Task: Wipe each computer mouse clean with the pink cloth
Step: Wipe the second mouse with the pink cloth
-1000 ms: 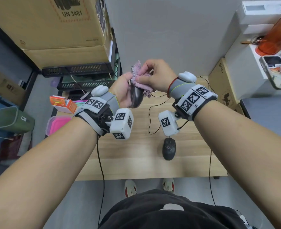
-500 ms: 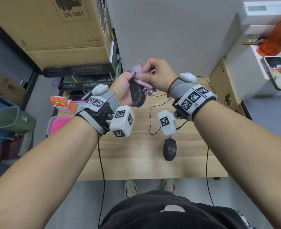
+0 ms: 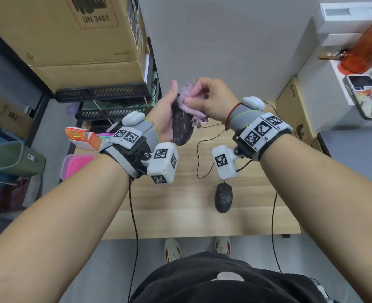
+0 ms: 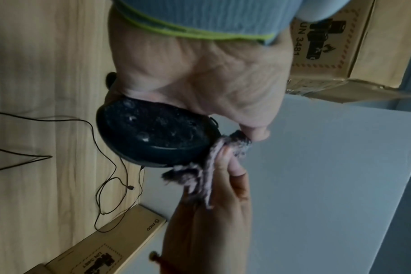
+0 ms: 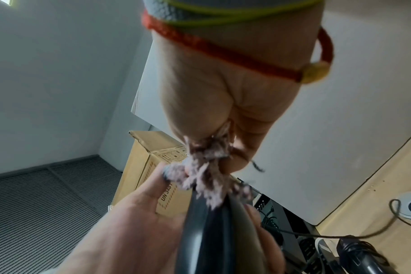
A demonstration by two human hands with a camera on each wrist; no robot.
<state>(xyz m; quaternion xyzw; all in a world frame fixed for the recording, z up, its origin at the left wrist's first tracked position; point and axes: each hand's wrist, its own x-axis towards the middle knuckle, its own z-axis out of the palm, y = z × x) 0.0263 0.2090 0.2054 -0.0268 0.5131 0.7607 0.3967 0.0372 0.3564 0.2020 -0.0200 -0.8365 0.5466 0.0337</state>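
Wooden desk (image 3: pixel 180 219) carries a second mouse (image 3: pixel 223 197) at six o'clock, waiting; the left hand (image 3: pixel 164 114) grips the lifted mouse (image 3: pixel 181 127) on edge, baring its surface; the right hand (image 3: pixel 213 101) pinches the pink cloth (image 3: pixel 191 110) against its twelve-o'clock end.

The big cardboard box (image 3: pixel 67 31) on the shelf past the counter's far left corner reads "UN 3481" beneath a dark battery pictogram; small print lower on that face is too fine to read. The flat cardboard box (image 3: pixel 294 106) leaning by the counter's far right corner bears "PICO", and in the left wrist view also "UN 3481"
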